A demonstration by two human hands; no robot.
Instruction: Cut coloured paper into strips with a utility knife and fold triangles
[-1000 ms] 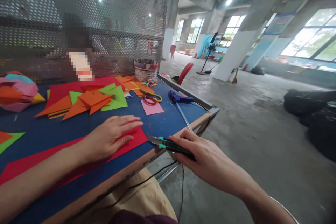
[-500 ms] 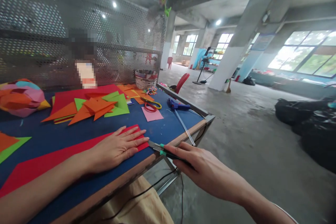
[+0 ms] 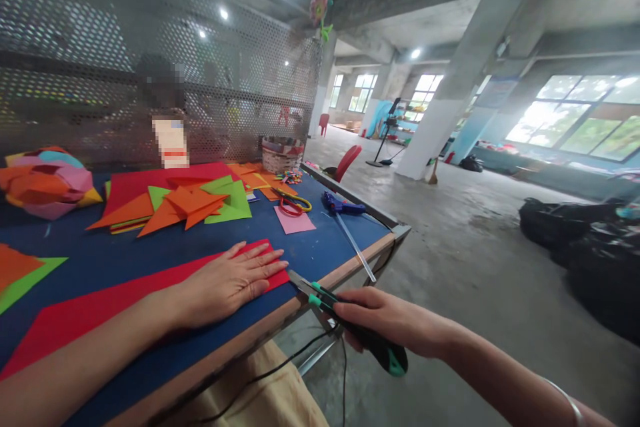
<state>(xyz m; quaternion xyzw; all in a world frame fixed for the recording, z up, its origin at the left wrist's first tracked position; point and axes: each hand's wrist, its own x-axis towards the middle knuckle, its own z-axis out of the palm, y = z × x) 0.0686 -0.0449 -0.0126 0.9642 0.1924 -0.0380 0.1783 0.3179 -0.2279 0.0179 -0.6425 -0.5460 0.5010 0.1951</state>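
My left hand point(image 3: 225, 287) lies flat on a long folded red paper point(image 3: 115, 290), fingers spread near its right end. The paper rests on the blue tabletop point(image 3: 330, 243) along the front edge. In my right hand point(image 3: 385, 317) is a black and green utility knife point(image 3: 360, 327), its handle end showing below the palm. The knife's blade touches or nearly touches the right end of the red paper, just beyond my left fingertips.
Folded orange and green papers point(image 3: 193, 203) lie behind my left hand. Further right are scissors point(image 3: 293, 203) on a pink square point(image 3: 295, 221), a blue glue gun point(image 3: 343, 203) with a clear stick, and a woven basket point(image 3: 281, 155). A paper ball point(image 3: 47, 183) sits at left.
My right hand has shifted its hold on the knife, and more of the handle now shows below it. My left hand stays flat on the red paper. The view has shifted slightly.
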